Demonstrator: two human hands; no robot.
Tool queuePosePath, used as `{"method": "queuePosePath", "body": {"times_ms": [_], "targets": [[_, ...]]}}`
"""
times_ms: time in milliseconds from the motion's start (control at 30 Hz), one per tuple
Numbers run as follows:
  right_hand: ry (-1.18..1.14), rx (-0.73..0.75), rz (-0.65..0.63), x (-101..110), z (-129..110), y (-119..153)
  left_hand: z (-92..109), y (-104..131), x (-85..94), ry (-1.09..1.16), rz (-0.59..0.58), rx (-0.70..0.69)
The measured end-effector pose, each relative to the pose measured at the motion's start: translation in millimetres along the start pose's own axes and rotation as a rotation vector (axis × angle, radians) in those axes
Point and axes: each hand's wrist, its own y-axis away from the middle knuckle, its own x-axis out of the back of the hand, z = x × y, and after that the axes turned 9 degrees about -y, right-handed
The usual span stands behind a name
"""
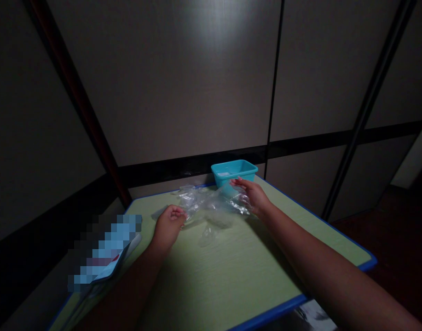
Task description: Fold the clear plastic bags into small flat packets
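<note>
A crumpled clear plastic bag (pixel 214 200) is stretched between my two hands just above the table. At its left end, my left hand (pixel 170 221) is closed, with thumb and fingertips pinching the edge of the film. The right end is gripped by my right hand (pixel 254 195), whose thumb side is up and whose lower fingers are partly behind the shiny film. More clear film (pixel 208 235) hangs or lies below the bag's middle; I cannot tell whether it is a separate piece. Behind my right hand stands a turquoise plastic basket (pixel 234 166), with something pale inside.
The light green table (pixel 204 280) has a blue edge and stands against panelled cabinet doors (pixel 197 92). On its left side a phone or tablet-like device (pixel 109 269) leans, its screen blurred out. Something pale (pixel 316 315) shows below the table's front edge.
</note>
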Motion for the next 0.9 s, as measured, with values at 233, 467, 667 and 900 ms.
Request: {"method": "queuePosePath", "body": {"times_ms": [233, 467, 667, 900], "targets": [[0.058, -0.093, -0.017, 0.2, 1.3, -1.2, -5.7, -8.1, 5.6, -0.008, 0.226, -0.064], [0.327, -0.105, -0.081, 6.4, 21.2, -4.7, 14.4, 1.3, 3.6, 0.325, -0.007, 0.277], [0.447, -0.248, -0.241, 8.0, 28.1, -1.9, 26.6, 4.4, 9.7, 0.657, -0.477, 0.551], [0.324, -0.301, -0.315, 2.3, 26.6, 5.0, 29.3, 7.7, 6.7, 0.651, -0.447, 0.651]]}}
